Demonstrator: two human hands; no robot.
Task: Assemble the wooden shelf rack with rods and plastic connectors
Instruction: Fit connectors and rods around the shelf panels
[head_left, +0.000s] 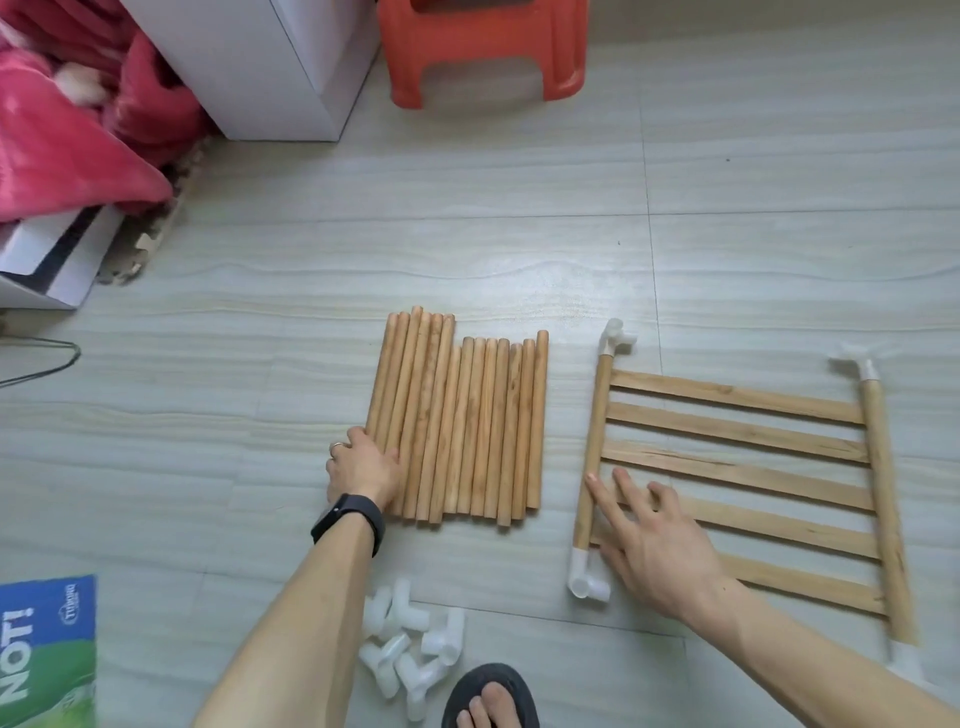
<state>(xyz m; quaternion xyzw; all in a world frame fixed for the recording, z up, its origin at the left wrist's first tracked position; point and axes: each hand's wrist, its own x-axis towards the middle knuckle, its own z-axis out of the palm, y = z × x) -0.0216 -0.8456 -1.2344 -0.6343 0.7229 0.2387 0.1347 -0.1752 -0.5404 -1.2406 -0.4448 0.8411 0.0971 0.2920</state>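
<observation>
A red plastic stool (483, 52) stands beside a white cabinet (270, 67) on a tiled floor (363, 249), with a pink blanket (67, 130) heaped at left.

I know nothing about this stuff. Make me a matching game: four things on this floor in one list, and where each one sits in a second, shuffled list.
Things:
1. loose rods
2. spare connectors
3. slatted panel
4. orange stool

Places:
A. far end, beside the white box
B. under the right hand
C. touched by the left hand
D. next to the sandalled foot

Pairs: 1-C, 2-D, 3-B, 4-A
</observation>
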